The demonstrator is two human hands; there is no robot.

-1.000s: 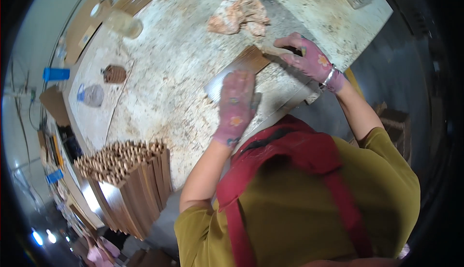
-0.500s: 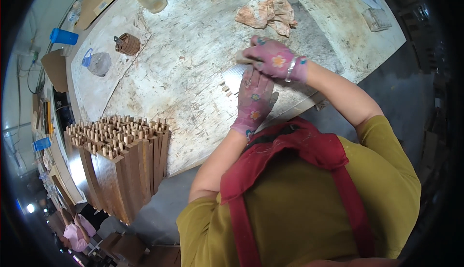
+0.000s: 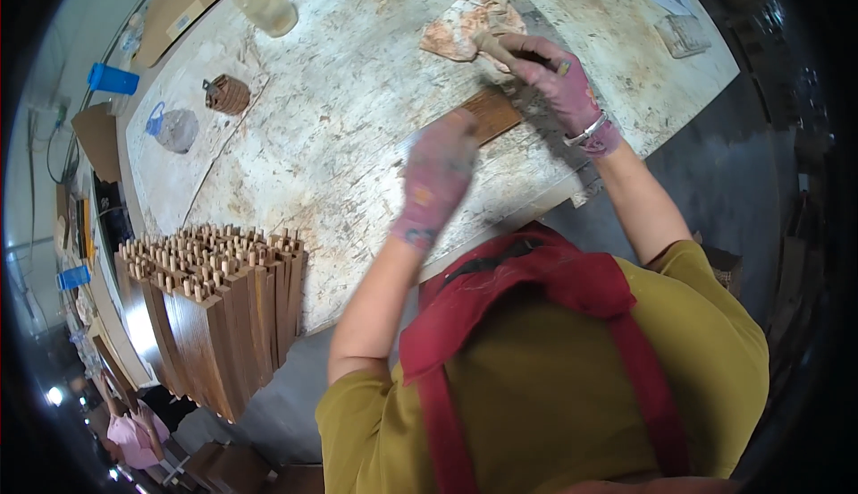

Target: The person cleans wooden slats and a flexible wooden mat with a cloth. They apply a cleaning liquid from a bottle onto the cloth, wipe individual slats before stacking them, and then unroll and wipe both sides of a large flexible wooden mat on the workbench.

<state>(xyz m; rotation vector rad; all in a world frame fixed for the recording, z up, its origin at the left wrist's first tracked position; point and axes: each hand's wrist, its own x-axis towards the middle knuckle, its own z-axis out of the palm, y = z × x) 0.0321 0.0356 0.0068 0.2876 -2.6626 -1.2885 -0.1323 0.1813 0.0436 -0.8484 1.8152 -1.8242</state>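
Note:
A brown, glossy wooden board (image 3: 493, 117) lies on the worktable. My left hand (image 3: 438, 172), in a pink flowered glove, covers its left end; motion blurs the fingers, so their grip is unclear. My right hand (image 3: 559, 83), gloved the same way, is raised beyond the board and closed around a short tan stick-like piece (image 3: 492, 50). One end of that piece points towards a crumpled, stained cloth (image 3: 456, 25). At the table's left edge stands a bundle of brown wooden slats (image 3: 241, 315), with pale dowels (image 3: 214, 257) sticking up from their tops.
Paint-stained white worktable (image 3: 322, 127) spreads ahead of me. Along its far left are a cloudy plastic bottle (image 3: 259, 2), a brown ribbed container (image 3: 226, 94) and a clear jug (image 3: 174, 129). A blue cup (image 3: 113, 78) sits farther left. Someone in pink (image 3: 138, 436) is at lower left.
My hands have come apart: the right moved up and right with the tan piece, the left slid left and down. The brown board now shows between them.

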